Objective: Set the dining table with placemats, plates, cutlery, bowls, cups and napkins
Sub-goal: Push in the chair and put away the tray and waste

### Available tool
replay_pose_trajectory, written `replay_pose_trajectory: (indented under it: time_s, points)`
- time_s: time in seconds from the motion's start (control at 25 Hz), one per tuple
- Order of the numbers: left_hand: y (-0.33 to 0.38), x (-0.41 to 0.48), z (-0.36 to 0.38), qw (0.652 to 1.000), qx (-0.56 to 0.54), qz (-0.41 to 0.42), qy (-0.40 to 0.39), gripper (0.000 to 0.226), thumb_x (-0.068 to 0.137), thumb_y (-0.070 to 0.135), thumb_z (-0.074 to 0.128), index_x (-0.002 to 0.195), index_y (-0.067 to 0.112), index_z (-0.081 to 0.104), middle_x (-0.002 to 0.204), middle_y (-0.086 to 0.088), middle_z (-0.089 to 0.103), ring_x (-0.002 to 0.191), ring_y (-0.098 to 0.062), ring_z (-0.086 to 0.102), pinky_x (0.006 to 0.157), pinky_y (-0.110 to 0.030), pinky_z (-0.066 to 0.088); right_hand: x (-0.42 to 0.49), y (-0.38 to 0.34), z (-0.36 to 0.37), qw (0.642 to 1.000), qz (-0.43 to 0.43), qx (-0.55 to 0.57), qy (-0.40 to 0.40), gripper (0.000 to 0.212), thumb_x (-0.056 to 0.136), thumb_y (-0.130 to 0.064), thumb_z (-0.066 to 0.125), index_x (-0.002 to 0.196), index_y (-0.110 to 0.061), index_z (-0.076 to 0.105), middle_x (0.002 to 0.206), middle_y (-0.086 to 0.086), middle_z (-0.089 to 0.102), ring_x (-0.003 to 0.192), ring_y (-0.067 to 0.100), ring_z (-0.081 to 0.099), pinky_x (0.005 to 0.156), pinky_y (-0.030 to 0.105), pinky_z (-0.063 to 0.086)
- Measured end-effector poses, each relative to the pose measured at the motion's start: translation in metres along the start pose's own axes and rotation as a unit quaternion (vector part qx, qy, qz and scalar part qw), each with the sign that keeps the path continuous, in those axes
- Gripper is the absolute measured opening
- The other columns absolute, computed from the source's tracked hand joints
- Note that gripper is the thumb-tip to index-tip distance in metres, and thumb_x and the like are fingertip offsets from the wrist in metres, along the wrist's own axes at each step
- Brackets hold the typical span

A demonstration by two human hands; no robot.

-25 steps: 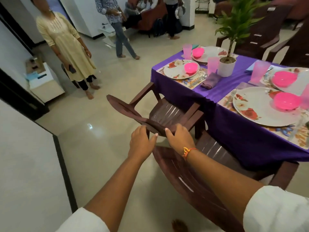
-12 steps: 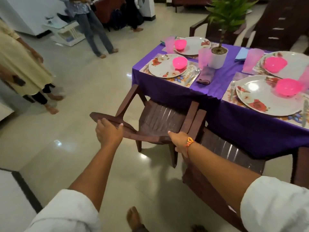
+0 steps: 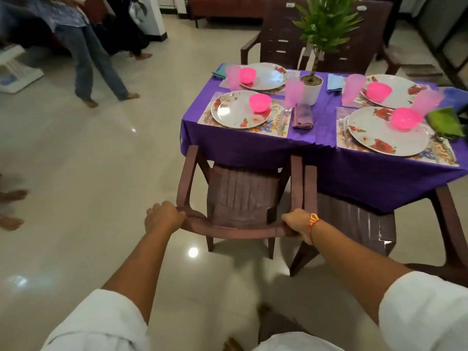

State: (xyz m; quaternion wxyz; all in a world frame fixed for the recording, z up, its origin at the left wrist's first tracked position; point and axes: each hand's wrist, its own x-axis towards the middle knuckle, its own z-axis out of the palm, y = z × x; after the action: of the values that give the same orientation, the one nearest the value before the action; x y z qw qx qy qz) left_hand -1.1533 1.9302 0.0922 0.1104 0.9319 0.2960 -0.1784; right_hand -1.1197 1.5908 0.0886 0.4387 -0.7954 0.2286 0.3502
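Dining table (image 3: pixel 354 168): four places laid, chair (image 3: pixel 240 198) held at its back.
Table sits straight ahead of both hands, past the chair seat; nearest place shows placemat (image 3: pixel 283 131), plate (image 3: pixel 238 110), bowl (image 3: pixel 260 102), cup (image 3: pixel 293 91), cutlery (image 3: pixel 283 120), napkin (image 3: pixel 302 116). Left hand (image 3: pixel 163 217) curls over the back rail's left end; right hand (image 3: pixel 295 225) grips its right end. Judged step: settings look complete, chair tuck-in. Next: even forward push, clear of second chair (image 3: pixel 354 224) right of the right hand.

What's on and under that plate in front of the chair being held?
A pink bowl sits on the plate. Under it lies a floral placemat; only its edges show, the middle is covered.
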Motion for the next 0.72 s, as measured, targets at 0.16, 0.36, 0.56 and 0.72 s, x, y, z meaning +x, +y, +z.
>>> replay_pose_trajectory:
  time_s: [0.16,0.36,0.56,0.72]
  points:
    - [0.000,0.057,-0.010,0.988,-0.032,0.025,-0.149,0.047,0.099,0.036,0.060,0.127,-0.001,0.058,0.109,-0.015,0.062,0.090,-0.027,0.062,0.077,-0.035,0.052,0.025,-0.020,0.004,0.994,0.044,-0.103,-0.004,0.033,0.101,-0.025,0.054,0.123,-0.002,0.060,0.105,0.012,0.064,0.089,0.022,0.061,0.074,0.033,0.052]
    - [0.002,0.113,0.002,0.963,0.016,0.093,-0.251,0.051,0.096,0.041,0.064,0.134,0.006,0.059,0.133,-0.012,0.062,0.112,-0.025,0.060,0.093,-0.029,0.044,0.057,-0.041,0.006,0.966,0.077,-0.247,-0.023,0.045,0.098,-0.035,0.057,0.133,-0.006,0.059,0.127,0.012,0.059,0.115,0.027,0.058,0.104,0.038,0.047]
    - [-0.009,0.150,0.001,0.937,0.065,0.147,-0.312,0.055,0.099,0.045,0.059,0.142,0.011,0.054,0.142,-0.010,0.058,0.127,-0.027,0.056,0.105,-0.031,0.041,0.052,-0.054,0.032,0.942,0.114,-0.315,-0.033,0.051,0.096,-0.039,0.056,0.136,-0.007,0.059,0.133,0.010,0.061,0.116,0.026,0.062,0.104,0.038,0.050]
    - [-0.039,0.181,-0.010,0.929,0.105,0.176,-0.308,0.055,0.100,0.045,0.056,0.143,0.012,0.054,0.143,-0.010,0.057,0.128,-0.027,0.055,0.107,-0.032,0.041,0.035,-0.065,0.080,0.942,0.107,-0.319,-0.023,0.047,0.099,-0.034,0.051,0.136,-0.006,0.060,0.136,0.012,0.060,0.119,0.027,0.062,0.100,0.032,0.051]
